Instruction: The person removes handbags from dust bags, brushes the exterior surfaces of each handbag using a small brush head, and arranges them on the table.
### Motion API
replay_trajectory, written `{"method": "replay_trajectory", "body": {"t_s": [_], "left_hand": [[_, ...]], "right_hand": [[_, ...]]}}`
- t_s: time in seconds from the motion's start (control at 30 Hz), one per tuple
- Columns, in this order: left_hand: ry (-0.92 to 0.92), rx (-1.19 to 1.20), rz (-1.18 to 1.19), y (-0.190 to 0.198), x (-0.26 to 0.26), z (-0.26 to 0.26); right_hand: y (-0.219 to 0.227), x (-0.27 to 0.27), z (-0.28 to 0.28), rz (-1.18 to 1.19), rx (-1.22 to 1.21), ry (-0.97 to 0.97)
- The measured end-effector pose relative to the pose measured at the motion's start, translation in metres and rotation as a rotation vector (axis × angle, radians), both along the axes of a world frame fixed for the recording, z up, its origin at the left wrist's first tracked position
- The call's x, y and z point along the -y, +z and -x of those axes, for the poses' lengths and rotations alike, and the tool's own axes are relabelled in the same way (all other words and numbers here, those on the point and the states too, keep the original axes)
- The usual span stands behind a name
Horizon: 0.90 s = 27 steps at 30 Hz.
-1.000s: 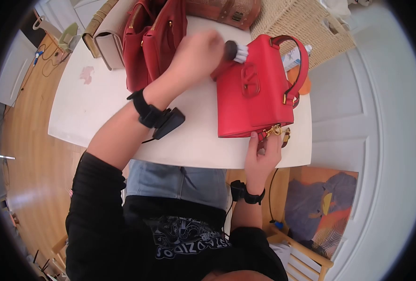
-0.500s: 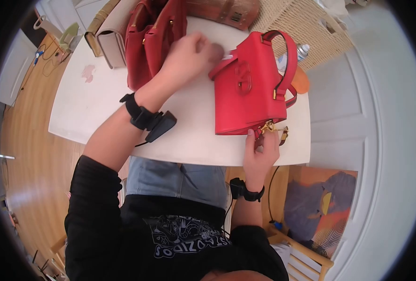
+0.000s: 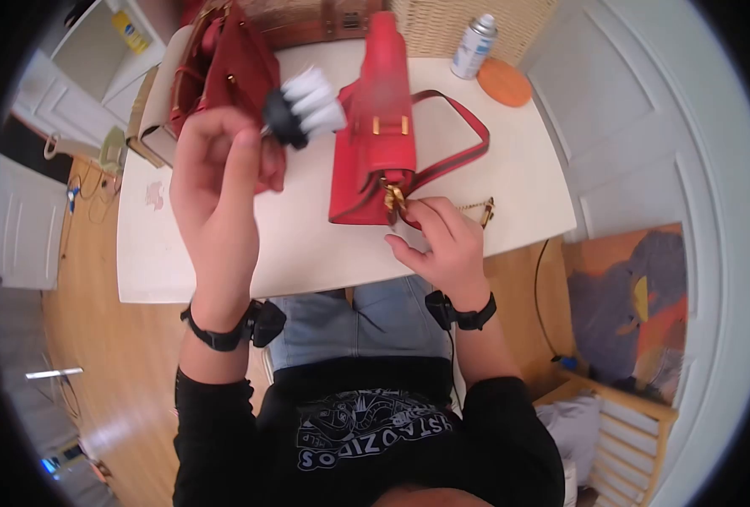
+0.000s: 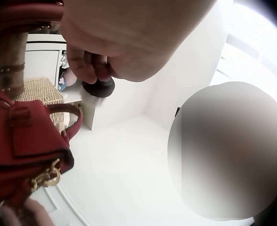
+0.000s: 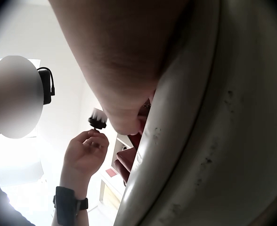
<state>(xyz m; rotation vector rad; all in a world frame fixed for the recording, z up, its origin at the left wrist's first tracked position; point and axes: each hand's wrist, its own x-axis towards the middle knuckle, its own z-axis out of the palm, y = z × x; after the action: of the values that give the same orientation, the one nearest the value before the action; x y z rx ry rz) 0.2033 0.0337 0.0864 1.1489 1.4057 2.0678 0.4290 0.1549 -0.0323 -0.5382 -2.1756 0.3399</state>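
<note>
The white tabletop [image 3: 294, 232] carries a dark-red leather tote [image 3: 240, 76] at its far left corner and, right of its middle, the bright-red leather handbag [image 3: 362, 152], its lower end towards the near edge; since half a second ago it has turned, so its emblem front no longer faces the head camera. The left hand [image 3: 218, 207] is raised with thumb and fingers curled in a pinch; the right hand [image 3: 451, 253] keeps its thumb apart, bent fingers holding the handbag's near end. At the far right corner stand a white-and-blue spray can [image 3: 474, 49] and, beside it, a flat orange disc [image 3: 505, 83], neither seen from the wrists. The round black brush with white bristles [image 3: 307, 106], pinched by the left hand, has come up and back, so brushing seems paused while the handbag is shifted. The right wrist view alone shows its bristles pointing up on a thin stem [image 5: 95, 130]; the left wrist view shows more plainly the open ring of the gold-coloured metal clasp [image 3: 394, 198] under the right fingers
</note>
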Motion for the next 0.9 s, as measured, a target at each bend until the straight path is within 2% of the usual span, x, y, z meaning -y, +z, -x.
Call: {"method": "replay_trajectory", "body": {"t_s": [0.1,0.33,0.43,0.5,0.53,0.6,0.67,0.7,0.77,0.8,0.9], "left_hand": [[0.052,-0.023,-0.013,-0.011,0.016,-0.011],[0.094,-0.187,0.089,-0.017,0.038,-0.028],[0.098,-0.184,0.105,-0.016,0.042,-0.033],[0.147,-0.231,0.071,-0.019,0.038,-0.038],[0.154,-0.225,0.073,-0.019,0.036,-0.037],[0.152,-0.550,0.030,-0.020,0.034,-0.037],[0.206,-0.620,0.050,-0.006,0.030,-0.047],[0.211,-0.765,0.009,-0.001,0.028,-0.050],[0.229,-0.975,-0.139,0.005,0.019,-0.051],[0.239,-0.971,-0.146,0.005,0.020,-0.050],[0.222,-1.143,-0.133,0.006,0.025,-0.048]], "right_hand": [[0.003,0.000,-0.002,-0.076,-0.049,0.048],[-0.004,0.011,-0.005,0.054,-0.175,0.022],[-0.002,0.017,-0.009,-0.022,-0.199,-0.025],[0.011,0.027,-0.012,-0.282,-0.388,-0.083],[0.026,0.035,-0.016,-0.279,-0.383,-0.075],[0.066,0.053,-0.024,-0.203,-0.275,0.128],[0.098,0.052,-0.015,-0.249,-0.223,0.141],[0.109,0.049,-0.010,-0.301,-0.181,0.151],[0.119,0.040,-0.002,-0.360,-0.144,0.162],[0.123,0.038,0.002,-0.407,-0.111,0.168],[0.132,0.044,0.000,-0.339,-0.099,0.219]]}}
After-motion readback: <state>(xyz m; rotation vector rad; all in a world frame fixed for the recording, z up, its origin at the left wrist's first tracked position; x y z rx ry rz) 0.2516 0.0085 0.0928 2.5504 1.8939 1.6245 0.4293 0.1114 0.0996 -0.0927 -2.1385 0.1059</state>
